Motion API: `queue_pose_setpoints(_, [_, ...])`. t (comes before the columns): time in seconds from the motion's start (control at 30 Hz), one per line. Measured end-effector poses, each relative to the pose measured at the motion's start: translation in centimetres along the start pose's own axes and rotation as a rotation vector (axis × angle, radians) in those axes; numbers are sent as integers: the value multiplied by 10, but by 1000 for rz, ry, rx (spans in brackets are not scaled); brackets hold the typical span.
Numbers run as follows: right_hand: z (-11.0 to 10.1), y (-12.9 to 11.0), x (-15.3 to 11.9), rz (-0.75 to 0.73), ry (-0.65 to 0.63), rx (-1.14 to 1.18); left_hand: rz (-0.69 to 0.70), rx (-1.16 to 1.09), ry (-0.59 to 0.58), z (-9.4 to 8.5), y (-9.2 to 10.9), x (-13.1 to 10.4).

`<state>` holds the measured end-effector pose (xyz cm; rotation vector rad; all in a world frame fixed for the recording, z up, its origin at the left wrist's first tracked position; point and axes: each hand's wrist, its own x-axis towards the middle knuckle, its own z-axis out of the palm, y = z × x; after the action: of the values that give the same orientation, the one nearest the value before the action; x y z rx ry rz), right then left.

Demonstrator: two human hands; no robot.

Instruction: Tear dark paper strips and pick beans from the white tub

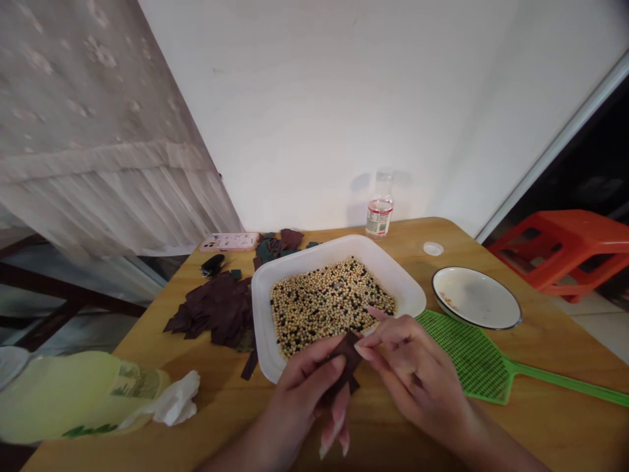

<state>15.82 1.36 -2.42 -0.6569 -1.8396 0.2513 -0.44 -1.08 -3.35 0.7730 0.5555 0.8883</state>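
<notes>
Leftmost, a large container of pale yellow liquid (63, 393) sits at the near side, a crumpled white tissue (177, 400) just right of it. Farther back on the wooden surface (221, 393) lie a pink-cased phone (230, 242) and a small black object (212, 265), perhaps put toward the far edge to leave the near part free. A loose pile of dark brown pieces (216, 308) spreads along the left side of a white tray (263, 328), with dark green scraps (268, 250) beyond; that closeness probably keeps the pieces within easy reach. The tray stands in the middle, its raised walls likely there to stop the cream and dark beads (329, 295) from rolling off. At its near edge, the left hand (307, 387) has its grip closed on one dark brown piece (348, 360), thumb pressed on top, seemingly to steady it; the right hand (410, 360) has its grip closed at the piece's right corner, apparently pinching it, though whether a bead is caught there I cannot tell. Farther right stand a clear bottle (379, 216) against the wall, a white cap (433, 249), a white plate (484, 298) and a green fly swatter (472, 360), partly behind the right hand.
</notes>
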Motion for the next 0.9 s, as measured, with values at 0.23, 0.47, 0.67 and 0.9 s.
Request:
queue_pose_setpoints(0.23, [2,0,1,-3,10,4,5,-2,6,-1,2,1])
queue_pose_setpoints(0.47, [1,1,-4,-9,-34,-1,-3,-12,3,1,2,0])
queue_pose_setpoints(0.67, [1,1,-5,-2,-47,4,-64,16,-28,-1,0,0])
queue_pose_setpoints(0.9, [1,3,-7,-16,-77,1,-52,69,5,0,3,1])
